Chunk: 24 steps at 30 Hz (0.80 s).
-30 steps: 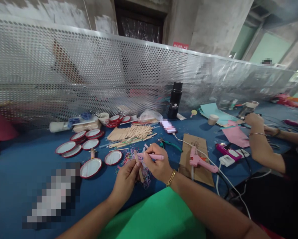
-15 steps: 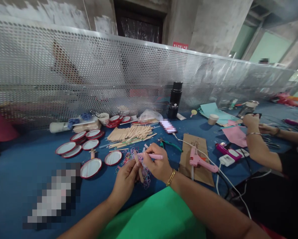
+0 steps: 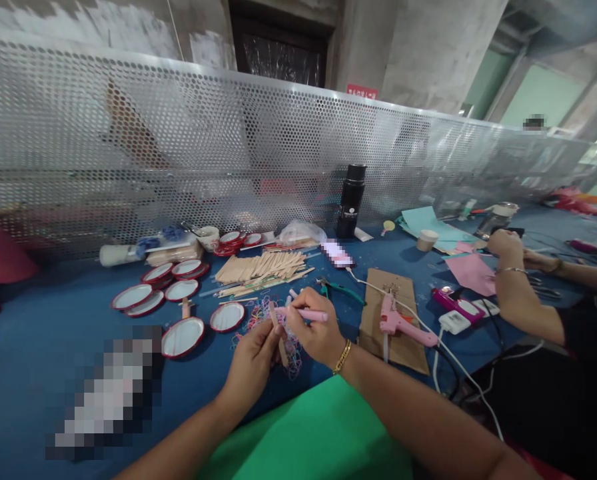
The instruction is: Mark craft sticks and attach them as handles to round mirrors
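Note:
A wooden craft stick (image 3: 283, 352) is pinched upright between the thumb and fingers of my left hand (image 3: 254, 352). My right hand (image 3: 319, 329) is closed around a pink marker pen (image 3: 311, 315), its tip end close to the stick's upper part. Whether the tip touches the wood I cannot tell. Beneath both hands lies a tangle of colourful rubber bands (image 3: 294, 365). Behind them is a pile of craft sticks (image 3: 263, 266). To the left sit several round red-rimmed white discs, the closest being one disc (image 3: 227, 317).
Right of my hands, a pink glue gun (image 3: 391, 316) rests on cardboard (image 3: 371, 333). Green-handled pliers (image 3: 346, 292), a phone (image 3: 336, 253) and a black bottle (image 3: 351, 203) stand or lie beyond. A co-worker's hands (image 3: 506, 248) are at the right. Perforated metal screen (image 3: 203, 147) borders the table.
Both of my hands keep almost the same pose, with stick and marker pen in them. The co-worker's hands at the right have shifted very slightly.

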Available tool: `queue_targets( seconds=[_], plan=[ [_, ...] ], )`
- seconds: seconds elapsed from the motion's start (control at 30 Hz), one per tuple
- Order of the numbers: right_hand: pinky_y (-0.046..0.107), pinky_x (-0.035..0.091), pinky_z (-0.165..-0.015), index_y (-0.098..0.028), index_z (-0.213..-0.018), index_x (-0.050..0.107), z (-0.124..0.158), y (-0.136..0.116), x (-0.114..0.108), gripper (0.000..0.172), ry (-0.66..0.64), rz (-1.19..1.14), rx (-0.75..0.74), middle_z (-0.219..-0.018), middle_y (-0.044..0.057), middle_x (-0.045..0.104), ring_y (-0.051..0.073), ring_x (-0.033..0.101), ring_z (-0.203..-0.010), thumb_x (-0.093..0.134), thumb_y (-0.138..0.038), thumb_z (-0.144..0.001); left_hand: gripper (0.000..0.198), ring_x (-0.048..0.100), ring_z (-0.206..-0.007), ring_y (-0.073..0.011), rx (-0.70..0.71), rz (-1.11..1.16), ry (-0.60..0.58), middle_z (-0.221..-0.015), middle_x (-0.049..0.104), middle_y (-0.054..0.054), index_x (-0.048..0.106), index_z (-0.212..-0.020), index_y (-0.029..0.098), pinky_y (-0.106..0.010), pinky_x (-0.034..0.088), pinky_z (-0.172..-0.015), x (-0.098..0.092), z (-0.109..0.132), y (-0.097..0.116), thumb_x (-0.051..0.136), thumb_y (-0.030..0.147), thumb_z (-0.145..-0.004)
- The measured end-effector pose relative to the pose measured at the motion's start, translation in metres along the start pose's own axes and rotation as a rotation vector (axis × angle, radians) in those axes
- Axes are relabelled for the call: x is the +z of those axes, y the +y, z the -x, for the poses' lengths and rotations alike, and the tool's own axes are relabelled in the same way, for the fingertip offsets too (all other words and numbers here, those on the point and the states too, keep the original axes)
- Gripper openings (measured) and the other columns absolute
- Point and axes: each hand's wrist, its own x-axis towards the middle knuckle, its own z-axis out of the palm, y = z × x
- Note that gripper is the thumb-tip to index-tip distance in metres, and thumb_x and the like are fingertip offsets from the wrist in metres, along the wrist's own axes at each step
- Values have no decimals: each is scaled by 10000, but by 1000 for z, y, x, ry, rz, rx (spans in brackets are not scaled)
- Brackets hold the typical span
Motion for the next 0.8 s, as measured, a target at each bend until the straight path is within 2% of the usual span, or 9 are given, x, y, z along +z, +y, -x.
queue_targets(
  seconds=[0.1,0.27,0.43,0.6,0.8],
  plan=[
    [298,439,-655,-234,-742,561,0,1,1,199,-22,9,-5,-701,-1,612,161,599,-665,563,-300,-930,489,379,-466,-114,13,-14,5,-512,444,63,561,-686,209,-241,302,-455,0,0,-2,577,673,-840],
    [288,434,-632,-230,-757,566,1,0,0,189,23,-9,7,-694,-4,605,153,596,-637,564,-294,-935,491,388,-468,-113,16,0,7,-517,452,59,545,-673,212,-238,306,-456,-1,-1,-5,581,672,-842],
    [292,430,-642,-235,-736,548,0,-2,0,202,-19,-1,-9,-680,-9,601,156,590,-640,564,-295,-928,490,348,-460,-105,13,28,-11,-513,425,69,555,-691,209,-232,282,-440,0,0,-3,585,675,-841],
    [287,429,-636,-230,-764,564,1,0,0,179,26,-3,3,-703,-4,613,152,597,-647,566,-291,-932,489,374,-460,-107,12,11,-4,-508,440,63,543,-670,211,-230,285,-441,0,0,-1,593,666,-841],
    [286,429,-647,-228,-741,560,1,-1,1,201,-30,2,2,-687,-10,600,149,587,-646,562,-298,-929,488,368,-469,-107,16,0,-9,-515,446,61,567,-685,202,-228,291,-448,0,0,-2,578,661,-850]
  ],
)
